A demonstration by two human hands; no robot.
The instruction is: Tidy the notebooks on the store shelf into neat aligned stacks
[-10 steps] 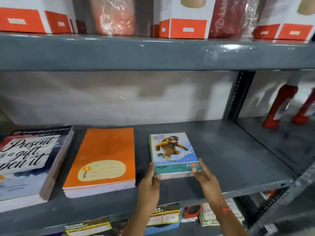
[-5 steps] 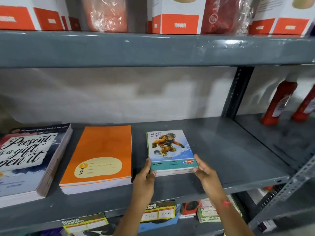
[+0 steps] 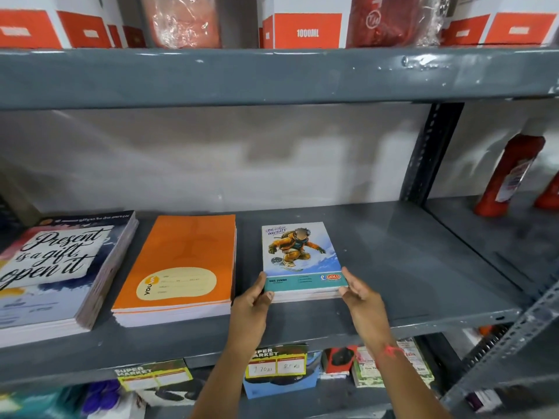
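Two hands flank the small stack of teal snowboarder-cover notebooks (image 3: 301, 261) at 6 o'clock on the grey metal shelf (image 3: 408, 267): left hand (image 3: 252, 300) and right hand (image 3: 361, 297) grip its near corners, clamped.

box (image 3: 305, 28): "1000ML" | orange notebook (image 3: 181, 261): "YOU" | snowboarder notebook (image 3: 298, 255): "GOLD"
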